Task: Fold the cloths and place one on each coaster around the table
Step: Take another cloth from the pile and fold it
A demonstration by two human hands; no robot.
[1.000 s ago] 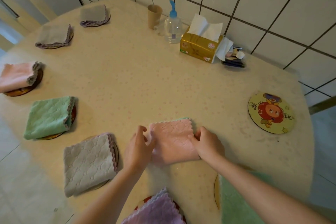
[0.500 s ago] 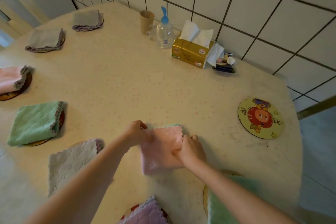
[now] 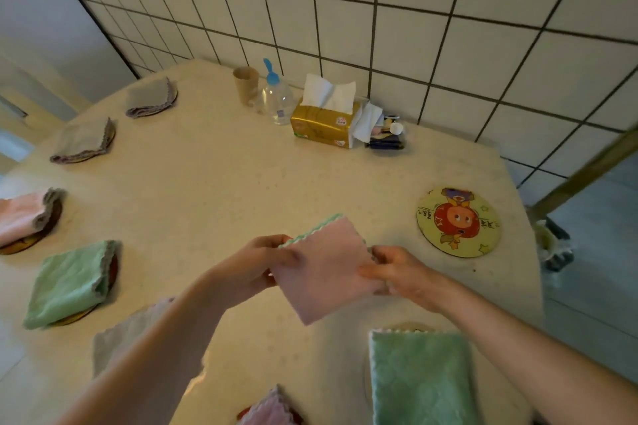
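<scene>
Lifted off the table (image 3: 214, 190) since earlier: folded pink cloth (image 3: 324, 272).
Left hand (image 3: 252, 269) and right hand (image 3: 397, 272) pinch its sides; grey cloth (image 3: 117, 342) half-hidden by forearm.

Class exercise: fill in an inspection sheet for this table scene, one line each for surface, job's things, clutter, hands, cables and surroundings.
Surface: pale speckled table, its middle bare.
Job's things: folded pink cloth held above the table; one cartoon coaster uncovered at right; folded cloths on coasters along the left edge, among them a green cloth and a grey cloth; another green cloth near right.
Clutter: brown cup, pump bottle, tissue box, small items by the wall.
Hands: left hand and right hand each pinch a side of the pink cloth.
Cables: nothing seen.
Surroundings: tiled wall behind the table.
</scene>
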